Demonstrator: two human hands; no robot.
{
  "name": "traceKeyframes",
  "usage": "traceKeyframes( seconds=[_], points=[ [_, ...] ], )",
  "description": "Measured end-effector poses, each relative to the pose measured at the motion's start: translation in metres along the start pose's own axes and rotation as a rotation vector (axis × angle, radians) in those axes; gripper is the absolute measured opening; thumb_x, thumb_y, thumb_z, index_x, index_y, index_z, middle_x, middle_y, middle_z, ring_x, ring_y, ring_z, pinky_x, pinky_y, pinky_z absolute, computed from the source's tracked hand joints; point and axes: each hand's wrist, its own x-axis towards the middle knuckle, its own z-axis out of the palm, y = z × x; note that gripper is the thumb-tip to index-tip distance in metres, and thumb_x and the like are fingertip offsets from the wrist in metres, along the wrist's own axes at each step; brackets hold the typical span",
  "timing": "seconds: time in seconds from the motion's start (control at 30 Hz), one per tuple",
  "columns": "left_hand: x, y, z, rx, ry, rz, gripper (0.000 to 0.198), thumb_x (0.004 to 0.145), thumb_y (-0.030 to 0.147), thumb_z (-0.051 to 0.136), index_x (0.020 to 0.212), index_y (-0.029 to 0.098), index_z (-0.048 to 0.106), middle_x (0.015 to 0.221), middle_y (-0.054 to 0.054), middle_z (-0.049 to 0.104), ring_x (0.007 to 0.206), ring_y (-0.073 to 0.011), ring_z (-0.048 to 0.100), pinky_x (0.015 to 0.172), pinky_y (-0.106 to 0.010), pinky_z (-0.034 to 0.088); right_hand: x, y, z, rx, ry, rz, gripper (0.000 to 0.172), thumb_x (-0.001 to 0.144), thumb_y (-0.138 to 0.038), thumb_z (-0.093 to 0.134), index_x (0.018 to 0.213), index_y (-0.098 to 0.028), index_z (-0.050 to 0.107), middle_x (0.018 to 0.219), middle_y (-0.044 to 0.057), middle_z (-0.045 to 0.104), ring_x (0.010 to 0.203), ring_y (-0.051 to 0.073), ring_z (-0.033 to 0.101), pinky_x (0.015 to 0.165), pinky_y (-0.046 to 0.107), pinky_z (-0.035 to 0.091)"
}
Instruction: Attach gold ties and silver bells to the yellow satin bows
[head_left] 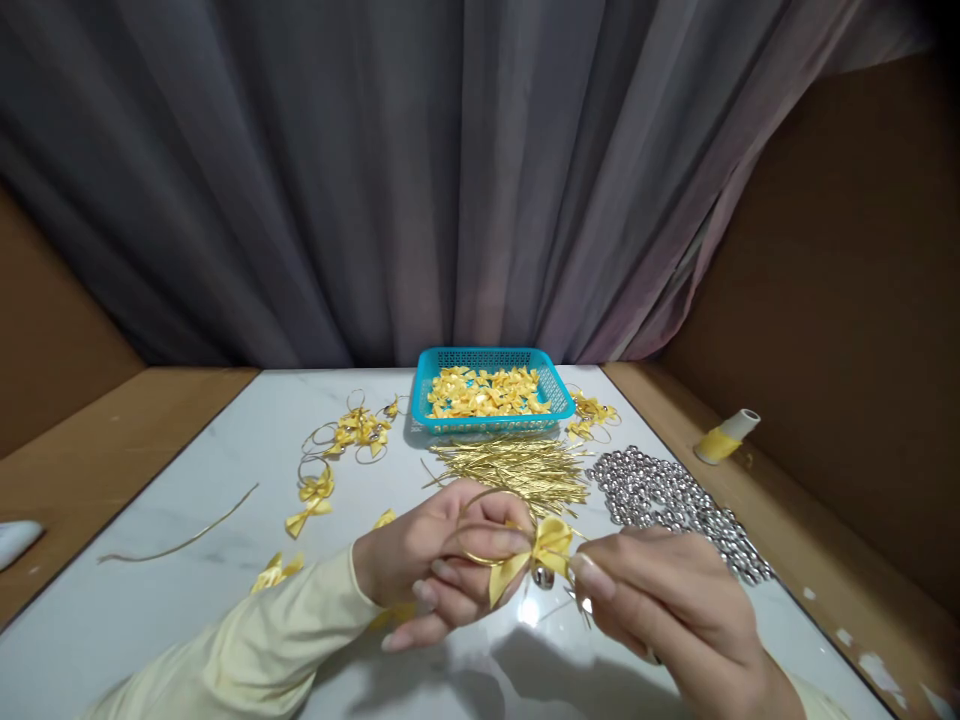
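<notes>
My left hand (457, 560) pinches a yellow satin bow (553, 540) by its left side, and a loop of gold cord (480, 558) passes around the fingers. A small silver bell (543, 577) hangs just under the bow's knot. Close on the right, my right hand (667, 600) is closed, thumb against forefinger, on the end of the gold cord coming from the bow. Part of that cord is hidden behind the fingers. Both hands are raised a little above the white marbled table (360, 630).
Behind the hands lie a pile of gold cords (517, 468) and a blue basket (487, 425) of yellow bows. Silver bells (645, 490) spread at right. Looped bows (360, 430) and one loose cord (187, 543) lie left. A tape-wrapped tube (724, 440) stands at far right.
</notes>
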Motion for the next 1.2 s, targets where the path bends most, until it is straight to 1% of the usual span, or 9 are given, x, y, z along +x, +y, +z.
traceKeyframes(
  seconds=[0.1,0.3,0.57,0.77,0.9,0.97,1.07,1.17,1.2],
  points=[
    [-0.002,0.002,0.001,0.035,0.011,-0.022,0.010,0.082,0.015,0.052,0.074,0.016,0.059,0.038,0.010,0.026,0.027,-0.0009,0.014,0.023,-0.006,0.024,-0.001,-0.001,-0.001,0.045,-0.008,0.040,0.028,0.087,-0.008,0.040,0.061,-0.017,0.040,0.051,-0.004,0.035,0.045,0.006,0.034,0.046,0.021,0.027],
    [-0.001,0.003,0.004,0.083,-0.013,-0.002,0.009,0.081,0.017,0.054,0.072,0.016,0.056,0.038,0.010,0.028,0.028,-0.0011,0.015,0.024,-0.006,0.025,0.000,0.000,0.001,0.115,0.013,0.093,0.029,0.089,-0.012,0.040,0.061,-0.015,0.048,0.048,-0.004,0.038,0.042,0.006,0.036,0.044,0.021,0.029],
    [-0.001,0.005,0.002,0.230,0.028,0.018,0.022,0.085,0.030,0.051,0.069,0.015,0.049,0.039,0.010,0.025,0.028,-0.0015,0.017,0.024,-0.008,0.026,0.000,0.013,0.004,0.338,0.061,0.154,0.026,0.090,-0.018,0.043,0.068,-0.014,0.055,0.042,-0.006,0.038,0.034,0.004,0.032,0.040,0.018,0.029],
    [-0.004,0.008,0.003,0.323,0.027,0.041,0.020,0.088,0.030,0.044,0.072,0.017,0.047,0.043,0.009,0.029,0.029,-0.0024,0.023,0.027,-0.012,0.039,0.000,0.013,0.007,0.344,0.072,0.195,0.025,0.090,-0.021,0.043,0.070,-0.014,0.055,0.042,-0.006,0.038,0.035,0.004,0.032,0.039,0.018,0.029],
    [-0.007,0.010,0.003,0.364,0.051,0.045,0.022,0.089,0.027,0.042,0.070,0.017,0.043,0.044,0.009,0.030,0.030,-0.0018,0.022,0.028,-0.011,0.038,0.000,0.013,0.004,0.324,0.072,0.176,0.026,0.090,-0.020,0.041,0.069,-0.014,0.054,0.042,-0.006,0.037,0.034,0.004,0.031,0.038,0.018,0.027],
    [-0.009,0.012,0.004,0.410,0.051,0.057,0.021,0.088,0.027,0.043,0.070,0.017,0.043,0.045,0.009,0.030,0.030,-0.0021,0.024,0.028,-0.011,0.038,0.000,0.011,0.001,0.241,0.076,0.144,0.026,0.090,-0.019,0.041,0.067,-0.015,0.053,0.045,-0.005,0.038,0.037,0.005,0.033,0.040,0.019,0.027],
    [-0.013,0.017,0.011,0.622,0.061,0.105,0.019,0.088,0.029,0.044,0.073,0.016,0.044,0.047,0.009,0.031,0.032,-0.0030,0.028,0.029,-0.011,0.037,-0.001,0.006,-0.001,0.041,0.092,0.140,0.019,0.088,-0.019,0.042,0.072,-0.016,0.051,0.055,-0.003,0.042,0.047,0.007,0.038,0.045,0.021,0.030],
    [-0.016,0.021,0.020,0.997,0.118,0.147,0.022,0.090,0.029,0.039,0.076,0.015,0.047,0.046,0.009,0.034,0.031,-0.0037,0.034,0.030,-0.011,0.035,-0.002,0.001,0.001,-0.029,0.105,0.180,0.006,0.087,-0.017,0.044,0.086,-0.020,0.049,0.066,-0.001,0.047,0.054,0.009,0.041,0.047,0.021,0.034],
    [-0.017,0.022,0.024,1.123,0.122,0.160,0.023,0.091,0.027,0.037,0.076,0.014,0.048,0.045,0.008,0.036,0.031,-0.0039,0.037,0.031,-0.011,0.035,-0.003,0.000,0.003,-0.026,0.113,0.176,0.008,0.087,-0.015,0.044,0.090,-0.022,0.048,0.069,-0.001,0.048,0.056,0.009,0.043,0.048,0.020,0.035]
  ],
)
